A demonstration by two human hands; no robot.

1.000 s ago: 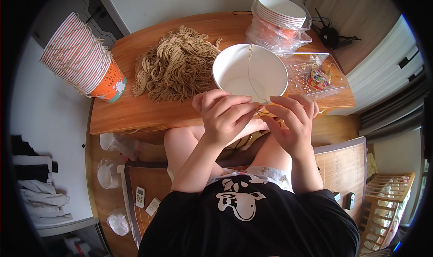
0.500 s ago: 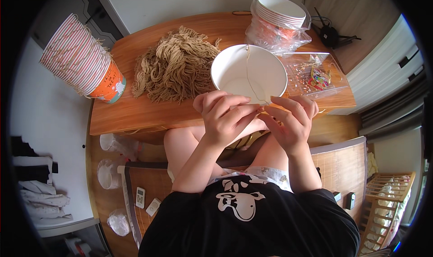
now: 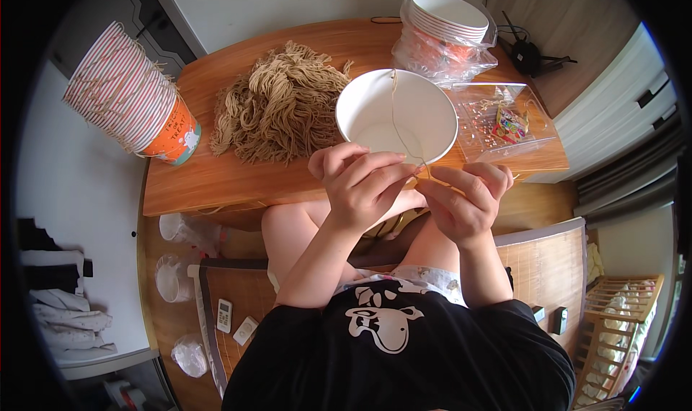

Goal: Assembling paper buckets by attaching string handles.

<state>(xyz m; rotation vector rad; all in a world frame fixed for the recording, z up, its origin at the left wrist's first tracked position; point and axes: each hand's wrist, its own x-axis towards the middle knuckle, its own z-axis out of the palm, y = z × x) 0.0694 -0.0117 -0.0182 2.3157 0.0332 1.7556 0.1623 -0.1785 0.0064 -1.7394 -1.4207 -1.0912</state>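
A white paper bucket [image 3: 364, 115] stands at the table's near edge, its open mouth tilted toward me. From its far rim a thin tan string [image 3: 394, 109] runs down across the inside to my fingertips. My left hand [image 3: 364, 184] is closed in a pinch on the string just in front of the near rim. Close beside it, my right hand [image 3: 465, 198] also pinches the string between thumb and forefinger. A small loop of string shows between the two hands; its exact crossing is too fine to make out.
A heap of tan strings [image 3: 285, 108] lies left of the bucket on the wooden table [image 3: 187, 187]. Striped nested buckets [image 3: 119, 86] lean at the far left. Bagged buckets [image 3: 447, 40] stand behind, and a clear plastic box [image 3: 537, 126] with small beads sits at right.
My right hand has dropped slightly and its fingers have closed more around the string. The bucket has shifted a little up and left. My left hand stays nearly in place.
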